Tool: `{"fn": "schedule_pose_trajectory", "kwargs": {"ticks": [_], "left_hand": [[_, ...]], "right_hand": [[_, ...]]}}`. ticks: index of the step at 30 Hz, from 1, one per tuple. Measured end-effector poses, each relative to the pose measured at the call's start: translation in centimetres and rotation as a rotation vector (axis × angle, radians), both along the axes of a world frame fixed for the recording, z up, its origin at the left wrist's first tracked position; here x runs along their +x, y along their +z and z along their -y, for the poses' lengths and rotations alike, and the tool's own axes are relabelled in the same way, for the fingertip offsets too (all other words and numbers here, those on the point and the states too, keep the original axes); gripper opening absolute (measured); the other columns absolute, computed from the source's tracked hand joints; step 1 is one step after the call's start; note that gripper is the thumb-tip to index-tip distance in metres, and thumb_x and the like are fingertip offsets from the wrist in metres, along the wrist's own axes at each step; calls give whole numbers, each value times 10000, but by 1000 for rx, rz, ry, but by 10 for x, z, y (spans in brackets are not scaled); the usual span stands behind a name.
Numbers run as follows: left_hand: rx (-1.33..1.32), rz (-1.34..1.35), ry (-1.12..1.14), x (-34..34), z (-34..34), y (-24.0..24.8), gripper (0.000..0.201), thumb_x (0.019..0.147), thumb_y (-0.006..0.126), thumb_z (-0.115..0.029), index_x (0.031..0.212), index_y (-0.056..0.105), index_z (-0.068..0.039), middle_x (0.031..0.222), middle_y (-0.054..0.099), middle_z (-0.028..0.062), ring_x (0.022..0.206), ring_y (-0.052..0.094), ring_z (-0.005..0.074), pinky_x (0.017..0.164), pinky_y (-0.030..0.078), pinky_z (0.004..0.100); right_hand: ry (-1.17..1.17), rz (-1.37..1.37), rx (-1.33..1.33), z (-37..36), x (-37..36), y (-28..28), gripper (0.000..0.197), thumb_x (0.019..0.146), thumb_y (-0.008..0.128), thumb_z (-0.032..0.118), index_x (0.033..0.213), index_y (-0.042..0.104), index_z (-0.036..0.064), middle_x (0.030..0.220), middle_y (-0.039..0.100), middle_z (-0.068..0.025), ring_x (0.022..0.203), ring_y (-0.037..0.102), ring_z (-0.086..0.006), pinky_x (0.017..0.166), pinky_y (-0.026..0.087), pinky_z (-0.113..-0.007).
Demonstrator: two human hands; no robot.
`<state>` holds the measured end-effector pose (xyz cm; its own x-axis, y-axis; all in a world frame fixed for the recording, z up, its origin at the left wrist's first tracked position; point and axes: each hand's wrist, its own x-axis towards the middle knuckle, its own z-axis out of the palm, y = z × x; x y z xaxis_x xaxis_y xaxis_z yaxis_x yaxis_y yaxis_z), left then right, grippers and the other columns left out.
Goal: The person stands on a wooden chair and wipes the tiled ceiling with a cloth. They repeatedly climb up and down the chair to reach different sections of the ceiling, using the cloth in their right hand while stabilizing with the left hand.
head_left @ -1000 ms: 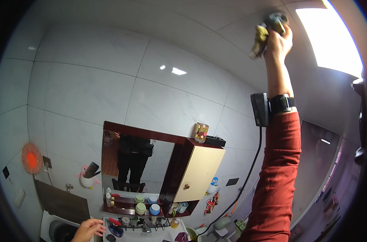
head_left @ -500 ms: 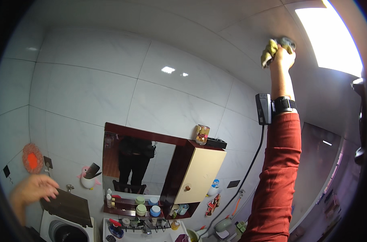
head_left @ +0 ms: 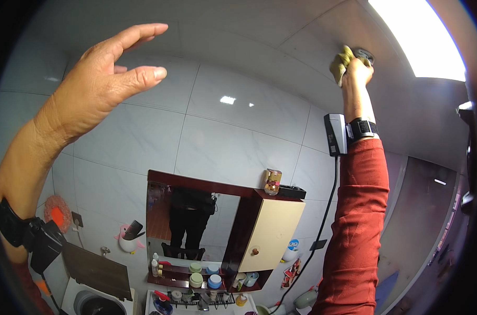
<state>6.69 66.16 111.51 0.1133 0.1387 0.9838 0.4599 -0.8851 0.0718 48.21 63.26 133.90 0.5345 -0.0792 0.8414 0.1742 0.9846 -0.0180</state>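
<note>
High on the right, my right hand (head_left: 359,71) is closed around a crumpled yellow-green cloth (head_left: 341,64) and reaches up to the grey ceiling panel (head_left: 322,44). Just beyond its fingers shows a grey rounded thing (head_left: 363,54); whether it is held too, I cannot make out. My left hand (head_left: 99,79) is raised at the upper left, empty, with fingers apart and thumb stretched out. It appears in front of the tiled wall and ceiling, holding nothing. Each wrist wears a strapped-on dark device with a cable.
A bright ceiling light (head_left: 422,39) is beside my right hand. Below hang a mirror (head_left: 207,226) and a cream-doored cabinet (head_left: 272,231) with a glass jar (head_left: 272,181) on top. A washing machine (head_left: 70,299) with raised lid and a sink (head_left: 243,308) stand underneath.
My left hand has risen from beside the washing machine to the upper left. My right hand, still with the cloth, has shifted slightly left in the picture. The whole view has shifted a little.
</note>
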Motion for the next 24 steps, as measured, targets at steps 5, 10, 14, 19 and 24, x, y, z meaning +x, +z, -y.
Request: {"fn": "schedule_pose_trajectory", "kwargs": {"ticks": [5, 10, 14, 19, 24], "left_hand": [[52, -13, -169, 44, 8, 20, 698, 832, 625, -455, 1401, 435, -97, 1425, 419, 187, 1362, 346, 328, 1119, 264, 471], [27, -152, -179, 43, 13, -3, 652, 851, 618, -437, 1393, 441, -121, 1398, 443, 175, 1350, 359, 312, 1113, 253, 485], [-96, -22, -200, 18, 9, -9, 637, 854, 624, -398, 1384, 445, -93, 1385, 446, 174, 1341, 365, 295, 1104, 271, 445], [-127, 15, -219, 29, 1, -6, 630, 853, 633, -364, 1370, 445, -57, 1383, 431, 181, 1327, 381, 280, 1082, 317, 402], [-299, 23, -119, 15, 1, -23, 613, 850, 639, -349, 1362, 453, -68, 1372, 440, 178, 1301, 412, 277, 1045, 368, 408]], "right_hand": [[-520, 84, 36, -23, -64, -4, 549, 722, 737, 64, 1186, 465, -45, 1078, 595, -200, 1012, 600, -280, 905, 477, -399], [-66, -107, 216, 8, -31, -13, 157, 784, 604, -53, 938, 605, -25, 837, 655, -142, 612, 627, -235, 522, 528, -407], [-2, -321, 256, 7, -21, 4, 307, 813, 550, -96, 1092, 436, -43, 955, 587, -194, 732, 650, -299, 602, 585, -480], [-613, -258, 162, -96, -55, 10, 562, 747, 624, -35, 1242, 361, 1, 1211, 345, -231, 1079, 507, -409, 956, 429, -484], [-200, -212, -62, -102, 36, -4, 274, 800, 650, 118, 1016, 554, -20, 866, 634, -192, 826, 650, -329, 756, 532, -494]]}}
